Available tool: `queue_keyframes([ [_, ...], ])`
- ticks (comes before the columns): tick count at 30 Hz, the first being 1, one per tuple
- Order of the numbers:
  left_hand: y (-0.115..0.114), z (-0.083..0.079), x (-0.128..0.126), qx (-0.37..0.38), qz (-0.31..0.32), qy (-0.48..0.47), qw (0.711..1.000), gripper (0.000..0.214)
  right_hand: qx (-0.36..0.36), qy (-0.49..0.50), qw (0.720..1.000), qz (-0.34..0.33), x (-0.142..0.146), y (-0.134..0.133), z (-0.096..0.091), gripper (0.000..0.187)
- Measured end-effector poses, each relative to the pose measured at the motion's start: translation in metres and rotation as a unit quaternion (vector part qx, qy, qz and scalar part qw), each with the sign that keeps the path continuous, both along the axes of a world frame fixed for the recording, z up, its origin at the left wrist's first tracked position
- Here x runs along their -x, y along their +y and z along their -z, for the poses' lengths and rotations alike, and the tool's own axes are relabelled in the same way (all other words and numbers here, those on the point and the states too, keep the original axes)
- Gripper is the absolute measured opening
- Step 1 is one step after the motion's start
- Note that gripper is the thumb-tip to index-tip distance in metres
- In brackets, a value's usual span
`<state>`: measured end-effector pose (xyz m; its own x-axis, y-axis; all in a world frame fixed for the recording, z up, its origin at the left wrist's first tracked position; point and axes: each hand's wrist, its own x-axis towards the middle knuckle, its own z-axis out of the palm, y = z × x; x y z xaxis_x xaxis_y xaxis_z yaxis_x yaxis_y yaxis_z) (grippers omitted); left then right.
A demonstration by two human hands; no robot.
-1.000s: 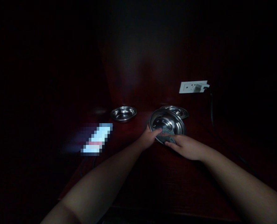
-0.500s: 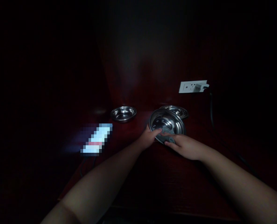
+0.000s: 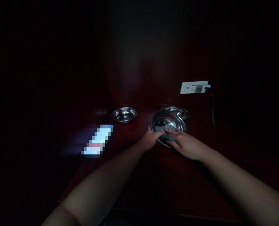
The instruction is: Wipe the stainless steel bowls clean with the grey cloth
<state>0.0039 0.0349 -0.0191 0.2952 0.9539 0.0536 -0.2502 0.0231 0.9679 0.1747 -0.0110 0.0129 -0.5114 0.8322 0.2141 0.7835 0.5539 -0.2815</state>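
Observation:
A shiny metal bowl (image 3: 169, 116) is tilted toward me above the dark red table. My left hand (image 3: 151, 139) grips its left rim, thumb over the inside edge and the other fingers hidden behind. Inside the bowl lies a grey-green cloth (image 3: 160, 129), bunched against the lower part. My right hand (image 3: 185, 144) presses this cloth to the bowl's inner surface, its fingers over the fabric. Just behind the held bowl, another metal dish (image 3: 180, 111) rests on the table, partly covered from view. A further metal bowl (image 3: 124, 115) stands upright to the left.
A lit, pixelated phone-like screen (image 3: 98, 140) lies at the left, with a thin cable below it. On the back wall is a white socket panel (image 3: 188, 88) with a plug in it. A dark cord (image 3: 213, 111) runs down at the right. The surroundings are very dark.
My right hand has shifted slightly within the bowl, and the cloth now spreads further left and looks more bunched. My left hand and the bowl have barely moved.

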Motion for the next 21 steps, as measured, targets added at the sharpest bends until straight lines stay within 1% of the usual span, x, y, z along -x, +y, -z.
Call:
queue_keyframes([
  [6, 0.0, 0.003, 0.002, -0.02, 0.005, 0.013, 1.0, 0.06, 0.018, 0.068, 0.993, -0.097, 0.005, -0.002, -0.006, 0.036],
  [8, -0.001, 0.002, 0.002, -0.019, 0.0, 0.026, 0.999, 0.06, 0.031, 0.086, 0.989, -0.113, 0.007, -0.002, -0.008, 0.035],
  [13, -0.003, 0.0, 0.002, -0.017, -0.003, 0.032, 0.999, 0.06, 0.083, 0.1, 0.986, -0.1, 0.007, -0.005, -0.014, 0.035],
  [16, -0.003, -0.001, 0.001, -0.041, -0.009, 0.031, 0.999, 0.059, 0.114, 0.097, 0.985, -0.085, 0.005, -0.006, -0.015, 0.035],
  [18, -0.003, -0.001, 0.002, -0.056, -0.011, 0.029, 0.998, 0.06, 0.123, 0.094, 0.985, -0.081, 0.002, -0.006, -0.015, 0.035],
  [21, -0.002, 0.0, 0.002, -0.044, -0.006, 0.032, 0.999, 0.061, 0.132, 0.093, 0.984, -0.08, 0.0, -0.005, -0.015, 0.036],
])
